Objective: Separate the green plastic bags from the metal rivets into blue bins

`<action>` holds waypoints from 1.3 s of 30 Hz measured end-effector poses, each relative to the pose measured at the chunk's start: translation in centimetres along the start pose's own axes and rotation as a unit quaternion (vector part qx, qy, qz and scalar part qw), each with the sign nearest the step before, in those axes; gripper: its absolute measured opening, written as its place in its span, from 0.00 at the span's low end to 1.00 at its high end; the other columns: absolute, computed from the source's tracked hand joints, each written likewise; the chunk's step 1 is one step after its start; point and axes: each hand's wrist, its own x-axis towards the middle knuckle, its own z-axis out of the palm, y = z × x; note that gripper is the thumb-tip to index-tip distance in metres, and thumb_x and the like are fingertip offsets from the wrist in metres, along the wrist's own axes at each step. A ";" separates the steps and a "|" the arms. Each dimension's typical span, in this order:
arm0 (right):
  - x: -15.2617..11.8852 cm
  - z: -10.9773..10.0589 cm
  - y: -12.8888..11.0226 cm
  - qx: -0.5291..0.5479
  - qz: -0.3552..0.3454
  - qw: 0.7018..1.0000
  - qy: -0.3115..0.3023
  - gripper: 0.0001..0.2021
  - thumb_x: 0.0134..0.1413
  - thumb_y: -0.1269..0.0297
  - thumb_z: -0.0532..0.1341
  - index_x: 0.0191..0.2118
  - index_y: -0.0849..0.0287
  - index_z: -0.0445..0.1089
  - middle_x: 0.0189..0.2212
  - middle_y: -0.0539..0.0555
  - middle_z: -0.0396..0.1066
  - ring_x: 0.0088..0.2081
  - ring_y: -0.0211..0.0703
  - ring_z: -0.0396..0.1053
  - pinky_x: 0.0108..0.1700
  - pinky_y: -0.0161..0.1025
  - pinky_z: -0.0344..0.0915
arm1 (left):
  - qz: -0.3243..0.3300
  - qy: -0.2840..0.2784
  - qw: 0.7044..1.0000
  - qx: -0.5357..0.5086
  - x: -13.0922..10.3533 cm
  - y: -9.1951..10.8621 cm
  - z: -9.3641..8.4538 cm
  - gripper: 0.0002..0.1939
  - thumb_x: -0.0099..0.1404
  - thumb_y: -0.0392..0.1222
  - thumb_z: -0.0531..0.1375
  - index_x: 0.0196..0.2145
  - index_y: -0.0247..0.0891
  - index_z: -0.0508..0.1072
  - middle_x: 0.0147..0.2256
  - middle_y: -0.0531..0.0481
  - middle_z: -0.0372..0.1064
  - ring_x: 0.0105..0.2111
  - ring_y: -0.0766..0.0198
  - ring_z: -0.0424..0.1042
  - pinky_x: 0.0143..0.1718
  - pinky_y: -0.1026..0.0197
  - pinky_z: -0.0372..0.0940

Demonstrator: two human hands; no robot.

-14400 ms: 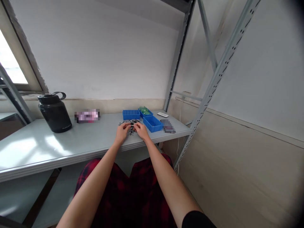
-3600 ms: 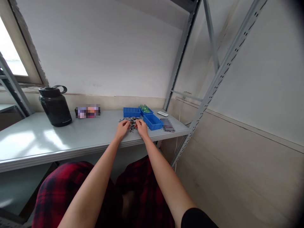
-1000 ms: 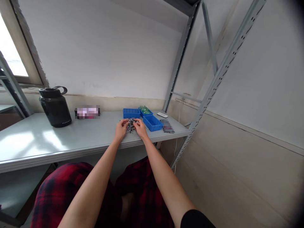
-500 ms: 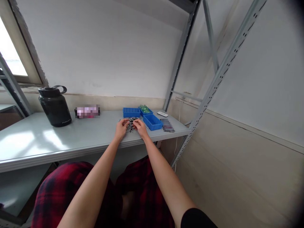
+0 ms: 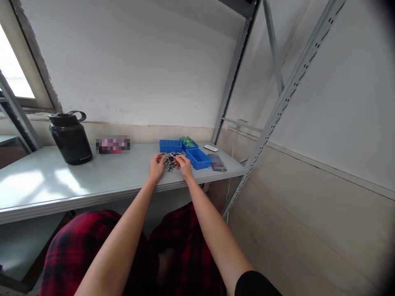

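A heap of small dark and silvery metal pieces [image 5: 170, 159] lies on the grey shelf top [image 5: 101, 176], in front of the blue bins. My left hand [image 5: 156, 169] rests at the heap's left edge, fingers curled onto the pieces. On the right edge sits my right hand [image 5: 184, 165], its fingertips pinched in the heap. What either hand grips is too small to tell. Both forearms reach up from my lap, covered in red and black plaid.
Three blue bins stand behind the heap: one at the back [image 5: 170, 145], one holding green pieces [image 5: 188, 142], one at the right [image 5: 198, 158]. A black jug [image 5: 70, 137] stands far left. A small white device [image 5: 211, 148] lies beyond the bins. Grey shelf uprights [image 5: 268, 123] rise at right.
Both hands stay at the heap, with only small finger movements over it. The view has barely shifted.
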 end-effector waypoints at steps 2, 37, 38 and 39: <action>0.1 0.1 0.2 -0.004 -0.005 1.000 0.030 0.18 0.51 0.51 0.59 0.42 0.57 0.73 0.40 0.56 0.74 0.36 0.45 0.71 0.30 0.37 0.66 | -0.002 -0.003 1.000 0.006 0.0 -0.1 0.0 0.16 0.63 0.47 0.57 0.44 0.35 0.74 0.32 0.46 0.73 0.28 0.62 0.70 0.32 0.59 0.67; 0.4 0.5 1.0 -0.186 -0.034 0.982 -0.018 0.11 0.55 0.67 0.59 0.43 0.59 0.75 0.42 0.56 0.77 0.44 0.45 0.73 0.51 0.43 0.68 | 0.002 -0.027 0.999 0.018 0.1 -1.0 0.0 0.16 0.59 0.43 0.57 0.42 0.34 0.74 0.28 0.49 0.71 0.26 0.62 0.70 0.31 0.60 0.65; 0.3 0.6 0.9 -0.216 -0.040 0.974 -0.049 0.11 0.54 0.68 0.60 0.43 0.59 0.75 0.42 0.56 0.77 0.44 0.45 0.73 0.50 0.43 0.68 | 0.004 -0.028 0.999 0.016 0.1 -1.1 0.0 0.16 0.59 0.43 0.57 0.43 0.34 0.74 0.28 0.49 0.71 0.27 0.62 0.70 0.31 0.60 0.65; 0.2 0.8 0.8 -0.245 -0.048 0.965 -0.078 0.11 0.53 0.68 0.62 0.43 0.58 0.75 0.42 0.56 0.77 0.44 0.45 0.73 0.50 0.43 0.67 | 0.006 -0.030 0.999 0.014 0.1 -1.2 0.0 0.16 0.59 0.43 0.56 0.43 0.34 0.74 0.28 0.48 0.72 0.27 0.61 0.71 0.32 0.60 0.65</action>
